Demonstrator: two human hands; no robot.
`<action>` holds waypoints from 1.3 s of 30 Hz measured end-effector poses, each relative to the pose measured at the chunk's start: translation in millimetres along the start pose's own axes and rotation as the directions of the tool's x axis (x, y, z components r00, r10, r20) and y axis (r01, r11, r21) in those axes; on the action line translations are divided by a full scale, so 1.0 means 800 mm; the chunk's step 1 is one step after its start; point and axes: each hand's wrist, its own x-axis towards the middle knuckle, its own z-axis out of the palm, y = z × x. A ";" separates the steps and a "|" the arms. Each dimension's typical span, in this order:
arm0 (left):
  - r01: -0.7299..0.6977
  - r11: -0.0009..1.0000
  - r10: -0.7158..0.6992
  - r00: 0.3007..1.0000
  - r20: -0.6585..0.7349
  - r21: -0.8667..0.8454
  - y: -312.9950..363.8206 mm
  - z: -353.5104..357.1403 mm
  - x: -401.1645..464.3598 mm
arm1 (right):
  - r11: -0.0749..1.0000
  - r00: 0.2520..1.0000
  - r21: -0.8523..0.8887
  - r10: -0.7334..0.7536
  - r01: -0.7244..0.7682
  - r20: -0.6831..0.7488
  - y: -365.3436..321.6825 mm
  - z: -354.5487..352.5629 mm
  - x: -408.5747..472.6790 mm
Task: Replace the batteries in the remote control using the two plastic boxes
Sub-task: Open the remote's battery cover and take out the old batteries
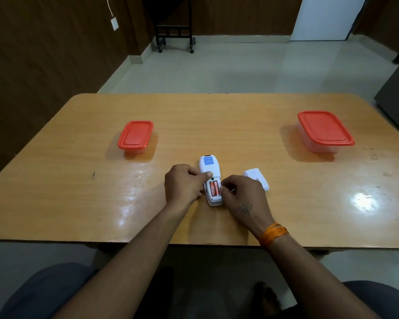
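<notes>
White remote control (210, 178), face down near the middle of the front edge of the wooden table (78, 203), back cover off, two orange batteries (214, 188) seated side by side in the open bay. Left hand (184, 183) clamped on the remote's left side, thumb across its back. Right hand (242, 196) pinching at the bay's right rim, fingertips on the batteries; orange thread (273, 233) around that wrist. Detached white cover (257, 178) just right of the remote. Small red-lidded plastic box (136, 136) toward the left edge, larger red-lidded box (325, 131) toward the right edge, both closed. Glossy, glare-streaked tabletop. Beyond: pale tiled floor (240, 65), dark wood-panelled walls (44, 54), black wheeled stand (174, 31).
</notes>
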 end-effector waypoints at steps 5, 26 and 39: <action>-0.100 0.993 0.100 0.995 0.008 0.060 -0.004 -0.005 -0.002 | 1.000 1.000 0.021 0.020 -0.020 0.002 0.000 -0.001 0.001; -0.488 0.680 0.342 0.871 0.352 0.547 0.014 -0.002 -0.012 | 0.999 0.994 0.040 -0.025 0.021 0.106 -0.002 -0.008 -0.006; -0.366 0.895 0.314 0.923 0.223 0.256 0.015 -0.009 -0.020 | 1.000 0.994 0.017 -0.002 0.000 0.105 -0.005 -0.007 -0.007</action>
